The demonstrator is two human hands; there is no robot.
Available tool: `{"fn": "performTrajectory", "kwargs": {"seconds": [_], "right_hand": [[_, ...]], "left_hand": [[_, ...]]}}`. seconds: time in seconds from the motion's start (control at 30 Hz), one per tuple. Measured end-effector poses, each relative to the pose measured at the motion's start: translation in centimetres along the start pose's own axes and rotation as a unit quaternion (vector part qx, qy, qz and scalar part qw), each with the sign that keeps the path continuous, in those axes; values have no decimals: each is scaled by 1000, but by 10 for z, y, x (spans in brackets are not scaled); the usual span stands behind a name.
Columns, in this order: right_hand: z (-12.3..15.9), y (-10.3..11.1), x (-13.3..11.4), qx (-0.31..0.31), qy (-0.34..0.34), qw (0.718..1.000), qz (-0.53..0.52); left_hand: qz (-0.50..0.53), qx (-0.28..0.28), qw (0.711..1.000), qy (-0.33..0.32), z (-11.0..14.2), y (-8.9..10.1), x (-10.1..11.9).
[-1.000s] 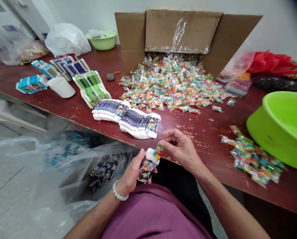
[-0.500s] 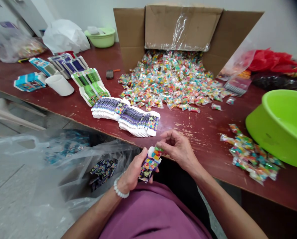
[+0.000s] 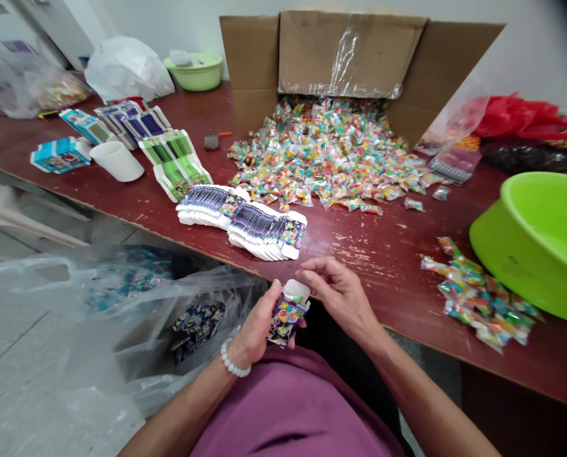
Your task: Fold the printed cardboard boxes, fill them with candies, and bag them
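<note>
Gripping a purple box in the left hand, just off the near edge of the table, open end pointing tableward; curling the right hand beside that opening, not clearly showing whether holding anything.

candy heap spills out of carton onto table, box row front-left of it, cup farther left. basin right, candy pile beside it. small box in left hand.
</note>
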State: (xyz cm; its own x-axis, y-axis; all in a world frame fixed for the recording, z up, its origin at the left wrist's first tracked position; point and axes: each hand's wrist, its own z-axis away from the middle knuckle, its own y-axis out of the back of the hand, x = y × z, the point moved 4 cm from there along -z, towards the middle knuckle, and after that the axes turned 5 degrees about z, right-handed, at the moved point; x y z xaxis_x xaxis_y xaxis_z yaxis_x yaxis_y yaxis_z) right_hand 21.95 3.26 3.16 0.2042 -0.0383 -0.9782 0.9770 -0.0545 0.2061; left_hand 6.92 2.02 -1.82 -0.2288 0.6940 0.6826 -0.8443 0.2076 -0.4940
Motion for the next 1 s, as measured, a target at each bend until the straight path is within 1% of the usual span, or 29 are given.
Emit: {"fn": "performTrajectory", "kwargs": {"seconds": [0.1, 0.2, 0.3, 0.37, 0.43, 0.5, 0.57, 0.6, 0.67, 0.73, 0.77, 0.83, 0.87, 0.9, 0.93, 1.0], "right_hand": [[1, 8, 8, 16, -47, 995, -88], [9, 5, 19, -18, -106, 984, -144], [19, -8, 25, -59, -126, 973, -185], [24, -18, 26, -63, -114, 971, -199], [25, -24, 25, -40, -90, 979, -180], [24, -27, 22, -12, -62, 987, -147], [23, -27, 21, -3, -53, 989, -136], [22, -26, 21, -7, -57, 988, -144], [21, -25, 22, -35, -74, 981, -174], [23, -22, 24, -48, -84, 974, -205], [24, -20, 25, -32, -82, 972, -216], [27, -14, 27, 36, -65, 973, -219], [29, -11, 28, 67, -49, 974, -208], [31, -11, 27, 85, -28, 978, -188], [33, -11, 26, 86, -5, 984, -158], [35, -15, 22, 62, 41, 993, -86]], "left_hand": [[5, 3, 1000, -6, 0, 2, 1], [12, 1, 999, -30, 1, 1, 4], [26, -4, 998, -58, 2, -3, 8], [25, -1, 997, -72, 4, -6, 9], [18, 5, 996, -84, 5, -8, 9], [18, 4, 996, -91, 5, -9, 8], [36, -6, 996, -80, 5, -9, 6], [51, -13, 996, -69, 4, -9, 5], [82, -22, 995, -46, 4, -9, 4], [104, -17, 994, -31, 3, -8, 4], [109, -13, 994, -27, 3, -7, 5], [113, -3, 993, -22, 3, -6, 7], [115, 2, 993, -20, 4, -5, 8], [117, 9, 993, -20, 4, -6, 8], [119, 16, 992, -23, 4, -6, 9], [122, 32, 991, -37, 6, -7, 9]]}}
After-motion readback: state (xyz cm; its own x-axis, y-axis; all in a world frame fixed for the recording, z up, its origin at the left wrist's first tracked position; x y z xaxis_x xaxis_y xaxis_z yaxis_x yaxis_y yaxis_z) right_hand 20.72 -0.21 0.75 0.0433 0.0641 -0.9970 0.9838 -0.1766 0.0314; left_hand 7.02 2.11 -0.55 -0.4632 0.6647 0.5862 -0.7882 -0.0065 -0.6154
